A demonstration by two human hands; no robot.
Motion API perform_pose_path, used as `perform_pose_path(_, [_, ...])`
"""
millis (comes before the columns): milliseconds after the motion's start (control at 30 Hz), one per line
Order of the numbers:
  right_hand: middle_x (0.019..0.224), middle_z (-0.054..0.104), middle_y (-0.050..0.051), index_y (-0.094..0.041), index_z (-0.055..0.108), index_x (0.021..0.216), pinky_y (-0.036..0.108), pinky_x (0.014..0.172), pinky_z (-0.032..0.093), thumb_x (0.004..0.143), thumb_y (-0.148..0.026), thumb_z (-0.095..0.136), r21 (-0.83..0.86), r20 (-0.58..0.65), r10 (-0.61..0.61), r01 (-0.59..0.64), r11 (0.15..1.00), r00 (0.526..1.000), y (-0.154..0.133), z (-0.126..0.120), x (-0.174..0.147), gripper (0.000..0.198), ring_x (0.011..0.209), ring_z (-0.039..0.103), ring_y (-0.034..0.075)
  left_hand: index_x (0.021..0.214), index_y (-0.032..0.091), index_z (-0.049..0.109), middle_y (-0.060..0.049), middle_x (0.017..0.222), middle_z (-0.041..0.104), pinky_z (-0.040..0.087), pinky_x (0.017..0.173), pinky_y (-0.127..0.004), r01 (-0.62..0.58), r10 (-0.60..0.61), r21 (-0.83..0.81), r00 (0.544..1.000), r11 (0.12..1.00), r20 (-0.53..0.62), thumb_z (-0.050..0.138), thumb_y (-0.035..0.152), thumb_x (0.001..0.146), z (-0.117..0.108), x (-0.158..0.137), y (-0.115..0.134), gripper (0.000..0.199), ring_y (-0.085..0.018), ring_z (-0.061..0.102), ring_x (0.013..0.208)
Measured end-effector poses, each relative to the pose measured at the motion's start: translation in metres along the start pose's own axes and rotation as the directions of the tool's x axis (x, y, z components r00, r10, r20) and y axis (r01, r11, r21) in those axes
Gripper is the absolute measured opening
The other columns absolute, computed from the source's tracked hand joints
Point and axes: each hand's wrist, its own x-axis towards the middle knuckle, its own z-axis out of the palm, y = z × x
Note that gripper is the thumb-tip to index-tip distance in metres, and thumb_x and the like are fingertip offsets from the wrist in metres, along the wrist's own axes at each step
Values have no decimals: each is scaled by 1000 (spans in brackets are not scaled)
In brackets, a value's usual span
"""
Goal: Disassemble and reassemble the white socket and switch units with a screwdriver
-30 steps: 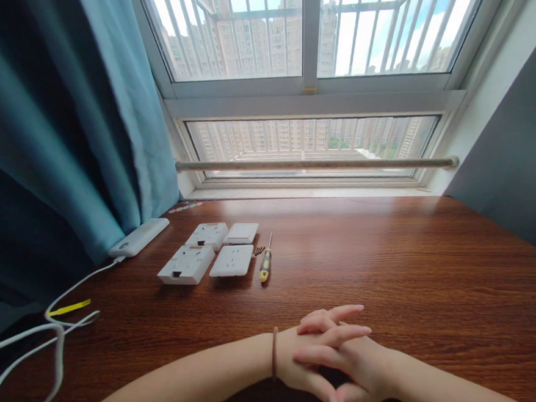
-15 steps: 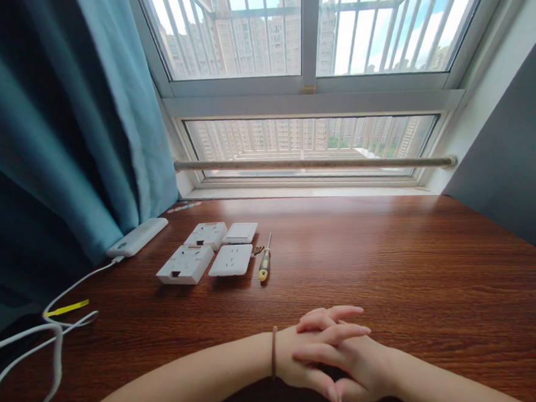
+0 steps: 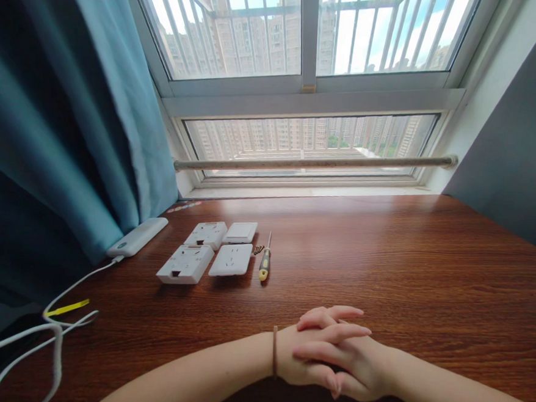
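My left hand (image 3: 290,351), with a brown band (image 3: 274,351) at the wrist, is loosely interlaced with my right hand (image 3: 367,364) near the front of the wooden table. The fingers of both hands are stretched out and crossed, and the thumbs meet at the bottom. Neither hand holds an object. Ahead and to the left lie a screwdriver (image 3: 264,263) with a yellow and black handle, several small screws (image 3: 258,250), a white socket panel (image 3: 231,260), a white switch panel (image 3: 241,231) and two white mounting boxes, one nearer (image 3: 185,264) and one farther (image 3: 206,234).
A white power bank (image 3: 137,237) with a white cable (image 3: 79,278) lies at the left beside a blue curtain (image 3: 113,110). A yellow cable tie (image 3: 68,307) is around the cable. The wooden table (image 3: 360,250) reaches a barred window with a metal rail (image 3: 316,164).
My thumbs have shifted slightly upward and closer together. The clasped hands otherwise stay in place, and the things on the table have not moved.
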Motion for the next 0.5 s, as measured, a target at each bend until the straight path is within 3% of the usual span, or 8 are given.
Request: perform_pose_path(500, [127, 40, 14, -24, 43, 132, 47, 98, 35, 88, -48, 37, -2, 19, 12, -11, 1000, 1000, 0, 0, 0, 50, 118, 39, 26, 138, 26, 27, -13, 142, 26, 27, 106, -48, 17, -17, 42, 1000, 999, 1, 46, 64, 77, -3, 1, 5, 74, -30, 22, 133])
